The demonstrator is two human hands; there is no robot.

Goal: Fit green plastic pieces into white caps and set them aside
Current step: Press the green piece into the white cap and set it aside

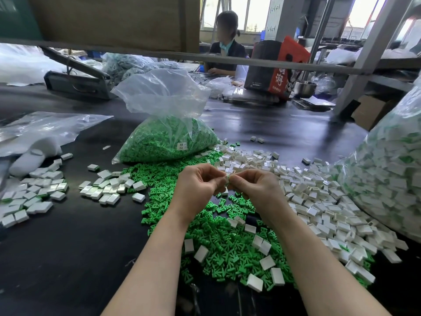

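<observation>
Above the table's middle, my left hand [198,186] and my right hand [252,187] meet fingertip to fingertip and pinch one small white cap with a green piece [227,179] between them. Beneath my hands lies a spread of loose green plastic pieces [218,245] with a few white caps on top. A heap of loose white caps [319,201] covers the table to the right. Finished caps [109,189] lie in a group on the left, with more finished caps [34,195] at the far left.
An open clear bag of green pieces [168,140] stands behind my hands. A big bag of white caps [387,169] fills the right edge. Flat plastic bags [41,131] lie at the left. Another person [225,42] sits across the black table [75,242].
</observation>
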